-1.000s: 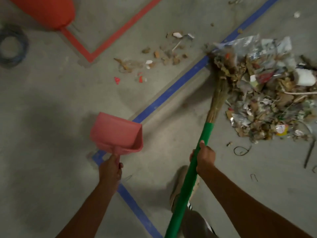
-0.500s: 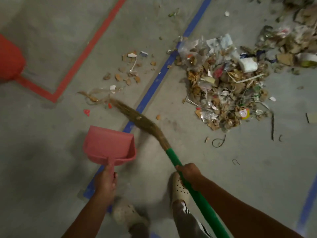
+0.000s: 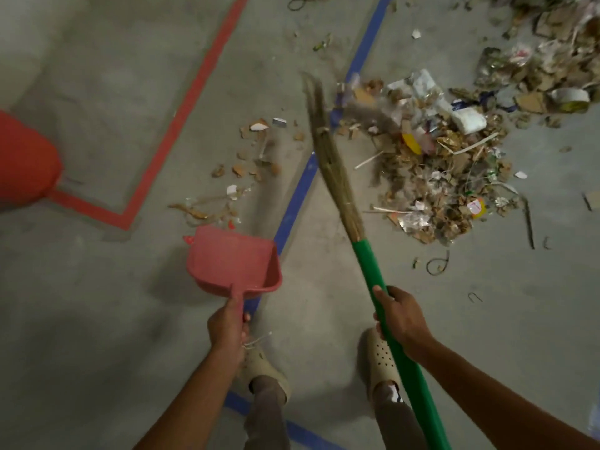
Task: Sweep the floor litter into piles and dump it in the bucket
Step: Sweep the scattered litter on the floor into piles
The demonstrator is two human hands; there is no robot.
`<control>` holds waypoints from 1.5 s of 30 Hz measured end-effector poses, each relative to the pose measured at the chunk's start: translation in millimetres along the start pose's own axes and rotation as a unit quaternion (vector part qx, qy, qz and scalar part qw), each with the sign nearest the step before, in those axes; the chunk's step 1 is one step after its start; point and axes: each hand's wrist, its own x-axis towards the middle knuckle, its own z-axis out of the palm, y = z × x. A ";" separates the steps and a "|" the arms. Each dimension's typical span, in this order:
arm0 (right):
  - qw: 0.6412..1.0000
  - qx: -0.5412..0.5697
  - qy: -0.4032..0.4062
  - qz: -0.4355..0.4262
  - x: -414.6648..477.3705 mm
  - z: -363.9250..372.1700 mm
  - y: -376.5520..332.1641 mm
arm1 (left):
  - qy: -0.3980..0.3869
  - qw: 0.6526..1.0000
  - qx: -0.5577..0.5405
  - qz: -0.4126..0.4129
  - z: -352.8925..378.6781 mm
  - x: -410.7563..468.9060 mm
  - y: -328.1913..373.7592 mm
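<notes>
My right hand (image 3: 401,319) grips the green handle of a straw broom (image 3: 334,170), whose bristles point up toward the left edge of a big litter pile (image 3: 435,170) of cardboard bits, paper and plastic. My left hand (image 3: 227,329) holds a pink dustpan (image 3: 233,261) by its handle, above the floor and left of the broom. Scattered litter scraps (image 3: 246,164) lie left of the blue line, just beyond the dustpan. An orange-red bucket (image 3: 26,160) shows at the left edge, partly cut off.
A blue floor line (image 3: 300,193) runs between the scraps and the pile; a red floor line (image 3: 162,151) turns a corner at the left. A second litter heap (image 3: 545,73) lies at the top right. My two feet in pale clogs (image 3: 380,355) stand below the hands.
The broom swung from the scraps at the left back toward the pile, bristles now upright over the blue line. The view shifted; the dustpan stays held in the left hand.
</notes>
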 end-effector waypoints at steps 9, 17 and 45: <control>0.954 -0.234 -0.174 -0.073 -3.6 221.5 -44.4 | 0.084 0.996 -0.004 -0.037 -131.2 74.1 22.6; 0.984 -0.151 -0.070 0.068 71.1 265.1 -60.3 | 0.074 0.997 -0.019 -0.032 -174.5 140.5 44.9; 0.996 0.036 0.021 0.083 156.8 178.7 -186.8 | -0.027 0.994 0.082 0.061 -63.4 173.1 209.5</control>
